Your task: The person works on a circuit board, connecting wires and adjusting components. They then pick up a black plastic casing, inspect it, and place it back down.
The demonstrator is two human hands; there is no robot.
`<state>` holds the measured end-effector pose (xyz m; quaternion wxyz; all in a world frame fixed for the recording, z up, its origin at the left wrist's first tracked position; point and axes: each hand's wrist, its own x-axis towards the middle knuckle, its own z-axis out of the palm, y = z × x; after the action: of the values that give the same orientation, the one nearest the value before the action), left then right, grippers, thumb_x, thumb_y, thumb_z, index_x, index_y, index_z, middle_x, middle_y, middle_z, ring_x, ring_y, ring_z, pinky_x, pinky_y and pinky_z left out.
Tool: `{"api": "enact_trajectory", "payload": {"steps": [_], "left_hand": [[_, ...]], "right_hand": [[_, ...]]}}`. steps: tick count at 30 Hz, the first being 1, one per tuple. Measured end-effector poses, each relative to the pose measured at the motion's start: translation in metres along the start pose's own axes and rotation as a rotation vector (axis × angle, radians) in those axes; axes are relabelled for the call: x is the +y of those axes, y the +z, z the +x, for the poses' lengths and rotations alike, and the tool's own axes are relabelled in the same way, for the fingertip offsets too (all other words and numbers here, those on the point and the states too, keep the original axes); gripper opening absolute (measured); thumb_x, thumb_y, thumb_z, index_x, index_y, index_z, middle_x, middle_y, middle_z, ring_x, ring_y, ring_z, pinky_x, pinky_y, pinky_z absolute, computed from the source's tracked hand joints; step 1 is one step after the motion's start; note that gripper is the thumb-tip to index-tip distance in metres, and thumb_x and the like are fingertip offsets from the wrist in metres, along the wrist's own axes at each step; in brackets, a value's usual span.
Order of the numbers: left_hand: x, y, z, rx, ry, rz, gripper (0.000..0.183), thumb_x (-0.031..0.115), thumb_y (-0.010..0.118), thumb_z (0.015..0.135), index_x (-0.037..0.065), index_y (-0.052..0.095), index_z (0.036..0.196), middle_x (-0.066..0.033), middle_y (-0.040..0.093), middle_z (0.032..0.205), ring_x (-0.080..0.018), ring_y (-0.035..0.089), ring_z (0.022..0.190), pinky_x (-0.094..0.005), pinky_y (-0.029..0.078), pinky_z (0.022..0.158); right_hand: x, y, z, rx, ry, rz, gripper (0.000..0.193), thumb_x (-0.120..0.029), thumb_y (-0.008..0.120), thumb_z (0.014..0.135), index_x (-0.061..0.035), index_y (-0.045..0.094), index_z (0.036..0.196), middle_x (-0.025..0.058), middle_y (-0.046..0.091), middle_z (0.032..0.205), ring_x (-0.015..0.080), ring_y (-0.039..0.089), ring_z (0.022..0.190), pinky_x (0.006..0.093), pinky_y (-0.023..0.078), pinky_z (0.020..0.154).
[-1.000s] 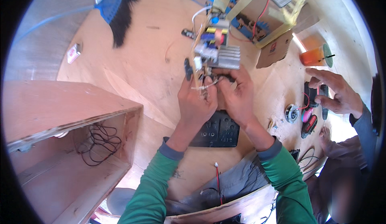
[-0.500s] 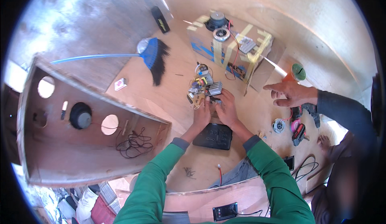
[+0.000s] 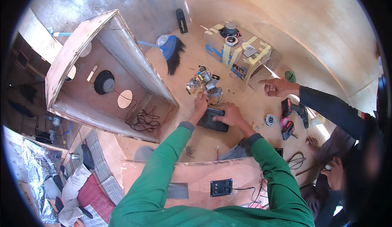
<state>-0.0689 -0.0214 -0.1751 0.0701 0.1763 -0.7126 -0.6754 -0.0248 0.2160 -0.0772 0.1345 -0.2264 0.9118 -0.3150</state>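
While hands (image 3: pixel 232 115) outside, cabinet (image 3: pixel 134 49): speaker (image 3: pixel 104 82), apparently.

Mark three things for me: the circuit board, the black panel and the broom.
Circuit board (image 3: pixel 201 81): head view, among the parts mounted mid-board.
Black panel (image 3: pixel 208 118): head view, left part of its face.
Broom (image 3: pixel 168 48): head view, its blue head.

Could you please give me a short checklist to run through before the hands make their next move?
1. Left hand at the circuit board: ok, fingers at its near edge.
2. Right hand on the black panel: ok, thumb over it.
3. Other person's hand apart from the board: ok.
4. Loose bits cleared away: not ok, a small dark pile lies there.
5. Board's wire joints sound: cannot tell, too small.
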Motion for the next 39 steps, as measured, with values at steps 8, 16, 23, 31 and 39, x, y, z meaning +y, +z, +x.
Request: {"api": "enact_trajectory", "payload": {"steps": [8, 16, 23, 31, 39], "left_hand": [[0.019, -0.025, -0.035, 0.044, -0.01, 0.076, 0.044, 0.039, 0.055, 0.119, -0.002, 0.072, 0.121, -0.0109, 0.07, 0.105, -0.02, 0.067, 0.092, -0.0381, 0.058, 0.085], [0.028, -0.035, -0.075, 0.019, 0.079, 0.128, 0.047, 0.041, 0.056, 0.118, -0.002, 0.075, 0.116, -0.0056, 0.071, 0.1, -0.0165, 0.063, 0.086, -0.036, 0.054, 0.076], [0.087, -0.038, -0.123, -0.142, 0.017, -0.188, 0.047, 0.038, 0.053, 0.12, -0.005, 0.071, 0.12, -0.0109, 0.072, 0.108, -0.0196, 0.071, 0.096, -0.04, 0.068, 0.09], [0.165, -0.051, -0.194, -0.276, 0.143, -0.297, 0.052, 0.037, 0.053, 0.121, -0.011, 0.07, 0.122, -0.0124, 0.071, 0.116, -0.021, 0.076, 0.102, -0.0396, 0.07, 0.088], [0.233, -0.101, -0.33, -0.339, 0.162, -0.231, 0.048, 0.036, 0.057, 0.12, -0.008, 0.07, 0.136, -0.0111, 0.073, 0.118, -0.0195, 0.074, 0.106, -0.0391, 0.068, 0.086]], "right_hand": [[-0.024, 0.046, -0.015, -0.068, -0.119, -0.391, 0.146, -0.056, 0.103, 0.054, -0.0129, 0.03, 0.173, 0.0227, 0.049, 0.161, 0.0456, 0.043, 0.155, 0.0733, 0.031, 0.122], [-0.039, 0.002, -0.062, -0.067, -0.172, -0.453, 0.14, -0.047, 0.103, 0.054, -0.011, 0.035, 0.171, 0.0209, 0.054, 0.152, 0.0421, 0.049, 0.148, 0.0668, 0.032, 0.123], [-0.061, -0.05, -0.105, -0.029, -0.129, -0.494, 0.139, -0.043, 0.1, 0.052, -0.0107, 0.037, 0.17, 0.0202, 0.055, 0.15, 0.0412, 0.051, 0.146, 0.0628, 0.033, 0.122], [-0.115, -0.13, -0.2, 0.084, -0.05, -0.444, 0.132, -0.039, 0.097, 0.054, -0.0095, 0.039, 0.168, 0.0197, 0.055, 0.149, 0.0397, 0.05, 0.146, 0.0624, 0.033, 0.123], [-0.186, -0.137, -0.328, 0.176, -0.092, -0.281, 0.129, -0.032, 0.095, 0.055, -0.0096, 0.038, 0.168, 0.0186, 0.054, 0.149, 0.0413, 0.049, 0.143, 0.0578, 0.03, 0.124]]}}
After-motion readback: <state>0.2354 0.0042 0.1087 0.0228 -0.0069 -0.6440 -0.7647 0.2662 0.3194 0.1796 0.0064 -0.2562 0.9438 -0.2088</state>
